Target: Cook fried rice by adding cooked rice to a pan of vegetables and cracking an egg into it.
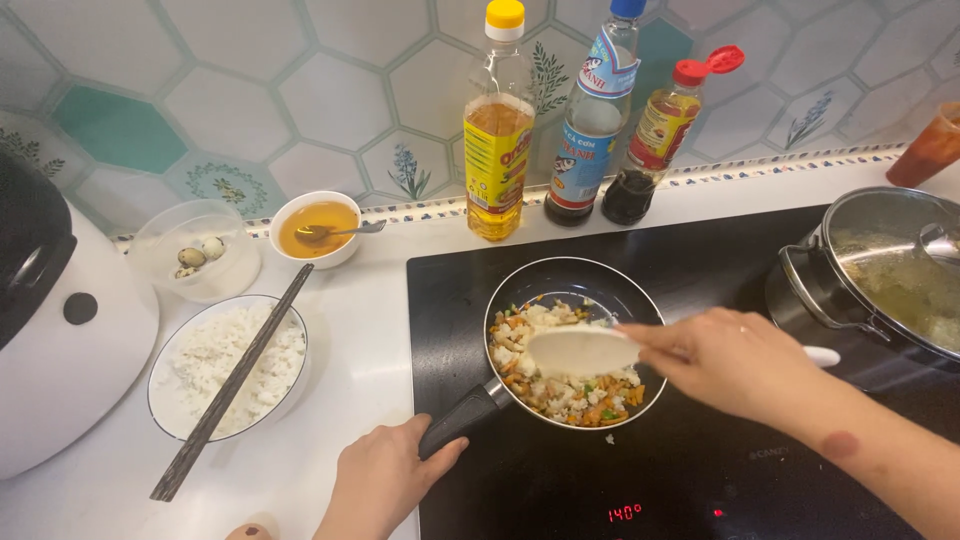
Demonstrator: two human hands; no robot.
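Left hand (385, 475) grips pan (575, 345) handle; right hand (725, 360) holds spatula (580, 350); rice bowl (232, 365) left.

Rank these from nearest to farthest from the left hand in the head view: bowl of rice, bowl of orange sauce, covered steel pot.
From the left hand:
1. Bowl of rice, just left of it on the white counter.
2. Bowl of orange sauce, farther back by the tiled wall.
3. Covered steel pot, far right on the cooktop.

Hexagon-tiled wall (330, 90), white counter (350, 340), black cooktop (700, 470).
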